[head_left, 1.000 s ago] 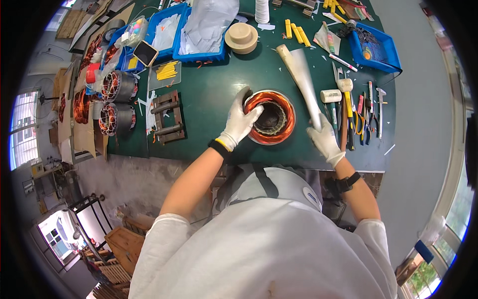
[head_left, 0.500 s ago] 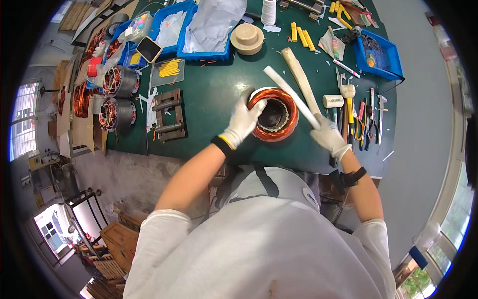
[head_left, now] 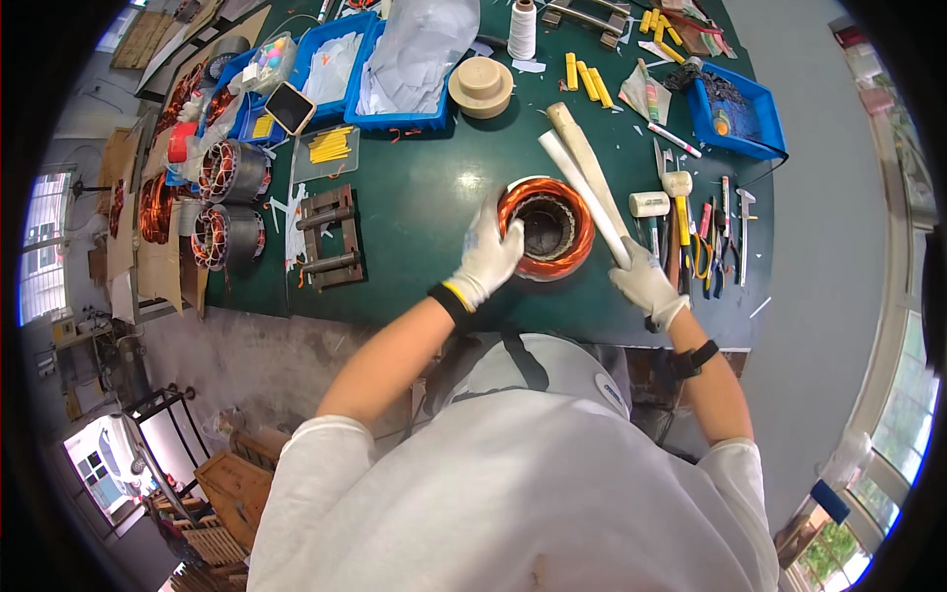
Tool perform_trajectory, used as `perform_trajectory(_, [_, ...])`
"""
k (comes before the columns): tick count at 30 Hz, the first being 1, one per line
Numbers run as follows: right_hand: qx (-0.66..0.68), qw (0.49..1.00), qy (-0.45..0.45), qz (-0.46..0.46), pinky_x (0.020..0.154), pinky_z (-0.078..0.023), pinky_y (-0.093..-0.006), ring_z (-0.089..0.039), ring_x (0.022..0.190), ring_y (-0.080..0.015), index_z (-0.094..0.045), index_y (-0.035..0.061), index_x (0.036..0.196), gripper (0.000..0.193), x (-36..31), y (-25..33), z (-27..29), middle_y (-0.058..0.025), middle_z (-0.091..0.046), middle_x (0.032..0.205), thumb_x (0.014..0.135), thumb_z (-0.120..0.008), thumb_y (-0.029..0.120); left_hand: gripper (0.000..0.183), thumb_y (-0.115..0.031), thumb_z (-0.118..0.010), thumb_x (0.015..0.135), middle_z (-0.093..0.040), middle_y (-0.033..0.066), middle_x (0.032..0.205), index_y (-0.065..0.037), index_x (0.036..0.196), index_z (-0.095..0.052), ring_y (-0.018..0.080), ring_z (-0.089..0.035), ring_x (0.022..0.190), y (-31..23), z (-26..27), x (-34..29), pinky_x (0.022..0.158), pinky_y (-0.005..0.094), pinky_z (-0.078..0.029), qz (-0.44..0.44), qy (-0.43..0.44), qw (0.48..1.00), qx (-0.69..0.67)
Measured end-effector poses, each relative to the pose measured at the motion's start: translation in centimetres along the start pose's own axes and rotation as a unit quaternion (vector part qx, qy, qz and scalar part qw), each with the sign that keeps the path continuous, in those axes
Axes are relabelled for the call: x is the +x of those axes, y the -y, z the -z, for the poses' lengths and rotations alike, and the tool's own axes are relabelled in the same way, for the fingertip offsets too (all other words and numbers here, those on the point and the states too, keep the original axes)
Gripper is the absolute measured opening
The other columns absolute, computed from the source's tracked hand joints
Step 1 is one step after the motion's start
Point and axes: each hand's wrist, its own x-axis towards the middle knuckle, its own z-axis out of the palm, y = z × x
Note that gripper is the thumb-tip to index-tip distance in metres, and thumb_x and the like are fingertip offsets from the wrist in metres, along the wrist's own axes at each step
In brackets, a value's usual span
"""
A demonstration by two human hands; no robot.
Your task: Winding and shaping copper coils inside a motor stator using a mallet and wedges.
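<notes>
A motor stator (head_left: 574,252) with a ring of copper windings stands on end on the green table, its round bore facing up. Gloved in white, my left hand (head_left: 487,255) grips the stator's left rim, the thumb at the inner edge. My right hand (head_left: 646,281), also gloved, is closed around the lower end of a white rod (head_left: 582,192), which slants up and left past the stator's right side. Just beyond the rod lies a pale wooden stick (head_left: 587,158), partly covered by it.
At right lie a white mallet (head_left: 649,204), a yellow-handled hammer (head_left: 679,185), scissors (head_left: 701,257) and pliers (head_left: 720,268). Blue bins (head_left: 400,120) line the back left. A metal frame (head_left: 330,237) and two more stators (head_left: 229,237) stand left. A beige flanged piece (head_left: 480,87) sits behind.
The white rod's far end has swung a little to the right, closer in line with the wooden stick. The stator has shifted slightly right on the table, my left hand still on it.
</notes>
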Motion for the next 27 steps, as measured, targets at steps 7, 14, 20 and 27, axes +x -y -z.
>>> perform_trajectory(7, [-0.045,0.995,-0.077,0.051,0.075,-0.049,-0.0416,-0.063,0.086,-0.0376,-0.058,0.0029,0.109,0.034,-0.2,-1.4,3.7,-0.0225,-0.064,0.092,0.077,-0.06,0.014,0.077,-0.047,-0.065,0.087,-0.045,0.0248,0.138,0.0,0.14,-0.037,0.0356,-0.044,0.13,1.2,1.0,2.8,0.108,0.0407,-0.035,-0.01,0.051,0.999,-0.012])
perform_trajectory(14, [-0.13,0.957,-0.259,0.01,0.078,-0.05,-0.0448,-0.063,0.09,-0.0416,-0.058,0.0067,0.111,0.034,-0.5,-10.0,6.2,-0.023,-0.065,0.094,0.081,-0.063,0.022,0.07,-0.048,-0.057,0.094,-0.05,0.023,0.135,0.006,0.136,-0.043,0.0302,-0.047,0.127,5.8,6.4,-4.3,0.107,0.037,-0.037,0.194,-0.051,0.968,-0.151])
perform_trajectory(20, [-0.146,0.902,-0.369,-0.171,0.083,-0.049,-0.0425,-0.064,0.095,-0.0379,-0.049,0.0034,0.13,0.051,-1.5,-22.1,8.7,-0.0225,-0.065,0.108,0.086,-0.06,0.026,0.048,-0.04,-0.064,0.092,-0.063,0.0123,0.114,0.004,0.112,-0.063,0.0183,-0.058,0.102,7.5,11.8,-12.5,0.089,0.0308,-0.046,0.33,-0.115,0.936,0.039])
perform_trajectory(27, [-0.246,0.882,-0.347,-0.203,0.097,-0.044,-0.0447,-0.057,0.109,-0.039,-0.051,0.012,0.133,0.056,-0.5,-23.2,9.0,-0.0216,-0.055,0.125,0.082,-0.067,0.024,0.048,-0.04,-0.068,0.087,-0.06,0.0209,0.119,0.005,0.105,-0.065,0.0291,-0.058,0.109,1.7,8.1,-9.9,0.096,0.0375,-0.045,0.21,-0.188,0.956,0.085])
